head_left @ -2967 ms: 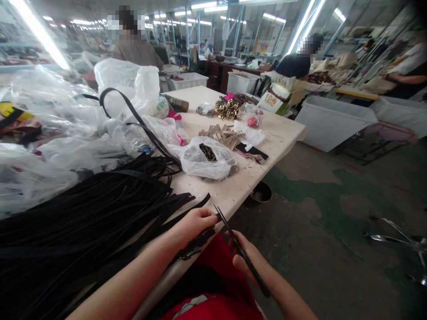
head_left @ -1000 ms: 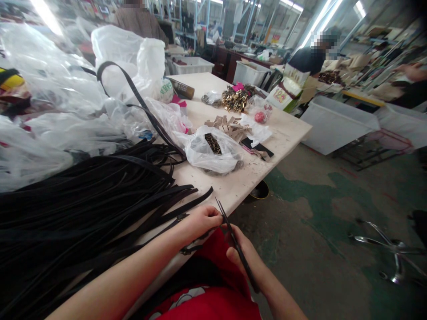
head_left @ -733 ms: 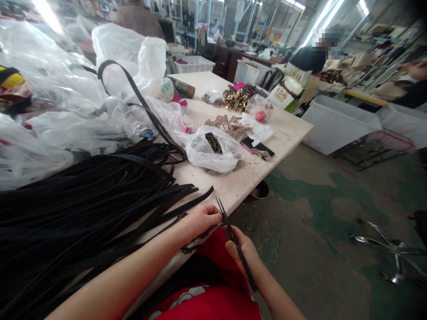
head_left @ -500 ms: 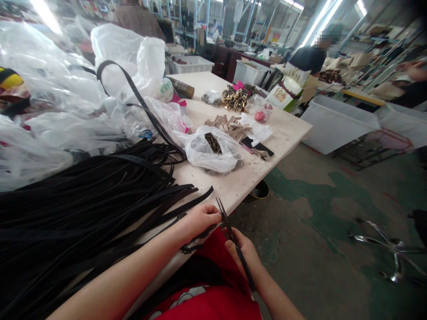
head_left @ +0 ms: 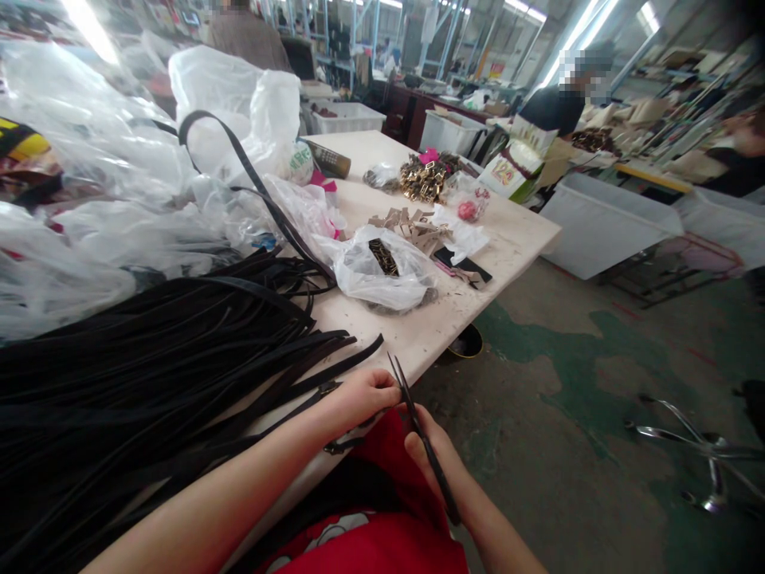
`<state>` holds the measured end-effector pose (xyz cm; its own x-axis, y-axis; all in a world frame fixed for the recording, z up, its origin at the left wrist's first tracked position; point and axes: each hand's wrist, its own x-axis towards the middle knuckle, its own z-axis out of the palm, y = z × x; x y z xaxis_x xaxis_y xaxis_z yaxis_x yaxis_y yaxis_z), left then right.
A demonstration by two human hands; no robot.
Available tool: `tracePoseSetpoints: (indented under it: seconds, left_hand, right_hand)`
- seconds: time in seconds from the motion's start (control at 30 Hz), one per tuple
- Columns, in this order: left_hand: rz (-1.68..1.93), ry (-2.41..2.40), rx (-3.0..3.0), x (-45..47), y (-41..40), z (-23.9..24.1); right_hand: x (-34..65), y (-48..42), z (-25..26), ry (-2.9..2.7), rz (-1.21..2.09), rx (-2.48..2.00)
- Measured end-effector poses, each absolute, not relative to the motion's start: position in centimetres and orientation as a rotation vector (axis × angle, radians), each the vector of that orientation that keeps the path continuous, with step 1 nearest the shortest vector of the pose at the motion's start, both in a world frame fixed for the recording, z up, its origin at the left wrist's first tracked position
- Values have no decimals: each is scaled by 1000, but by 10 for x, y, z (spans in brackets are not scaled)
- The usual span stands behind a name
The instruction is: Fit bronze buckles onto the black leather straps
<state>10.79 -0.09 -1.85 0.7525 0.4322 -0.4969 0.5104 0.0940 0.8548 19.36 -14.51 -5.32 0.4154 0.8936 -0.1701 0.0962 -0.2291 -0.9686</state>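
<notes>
The person wears a red garment [head_left: 382,554], which is visible below the near edge of the tabletop [head_left: 391,331]. It carries a print [head_left: 343,528] of rounded, pale grey shapes. Next to this print there is black cloth [head_left: 352,493]; whether it is the same garment, I cannot tell. The forearms [head_left: 256,470], left hand [head_left: 366,396] and right hand [head_left: 436,446] are bare.

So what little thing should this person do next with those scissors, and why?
I'd probably ease the left hand back slightly before closing the scissors. The right hand holds them with their tips parted, and the left, apparently pinching a dark strap, sits right by their cutting end. The pinched part is mostly hidden, so I can't tell whether it lies between the blades.
</notes>
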Motion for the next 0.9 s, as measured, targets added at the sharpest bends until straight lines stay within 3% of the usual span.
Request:
tracePoseSetpoints:
  seconds: [0.9]
  left_hand:
    - [-50,800,1413,107,0,-21]
  right_hand:
    - [192,-145,-64,-848,1005,-1563]
